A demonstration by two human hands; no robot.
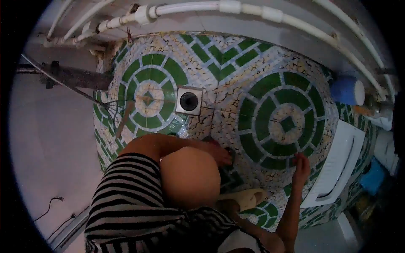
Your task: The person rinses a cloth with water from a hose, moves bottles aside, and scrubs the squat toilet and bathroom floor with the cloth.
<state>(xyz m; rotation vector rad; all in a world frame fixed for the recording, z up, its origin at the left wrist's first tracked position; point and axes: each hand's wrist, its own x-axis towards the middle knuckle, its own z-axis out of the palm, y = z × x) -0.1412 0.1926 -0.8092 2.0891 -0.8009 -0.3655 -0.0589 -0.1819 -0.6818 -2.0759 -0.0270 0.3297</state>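
Note:
My left arm reaches across my bare knee (190,177). My left hand (220,154) is low over the tiled floor (253,156), its fingers curled beside a small dark patch; what they hold, if anything, is too dim to name. Further right, my right hand (300,168) hangs over the edge of a green tile circle (274,162), fingertips pinched together. Nothing between those fingertips can be made out. A beige slipper (244,198) is on my foot between the two hands.
A square floor drain (188,101) lies ahead. White pipes (190,8) run along the wall. On the right are a white squat toilet or ribbed panel (337,164), a blue-and-white container (348,90) and a blue object (373,176). A wire tool (112,107) stands left.

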